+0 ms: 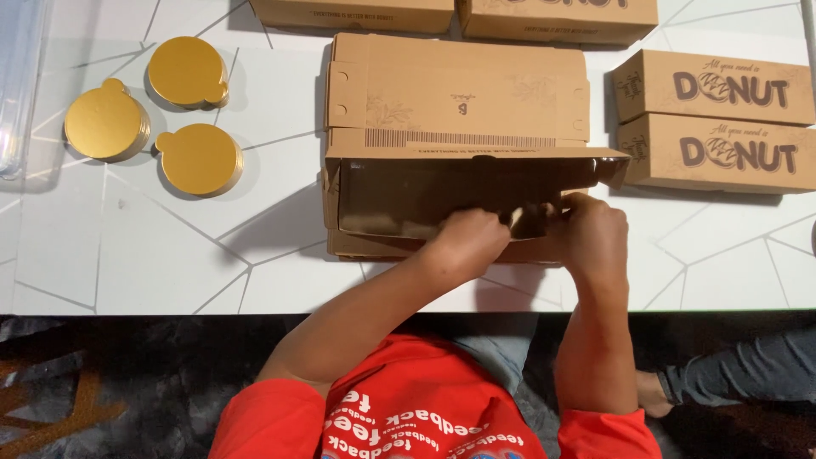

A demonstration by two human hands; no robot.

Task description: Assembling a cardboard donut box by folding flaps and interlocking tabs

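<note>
A brown cardboard box lies partly folded on the white table, its dark glossy inside facing me. My left hand grips the near flap of this box with closed fingers. My right hand holds the same flap just to the right, fingers curled over its edge. A small white spot shows between the two hands. The flap's lower edge is hidden behind my hands.
Three round gold cake boards lie at the left. Two folded printed boxes are stacked at the right, and two more boxes sit along the far edge. A clear plastic container is at far left. Another person's sleeve appears lower right.
</note>
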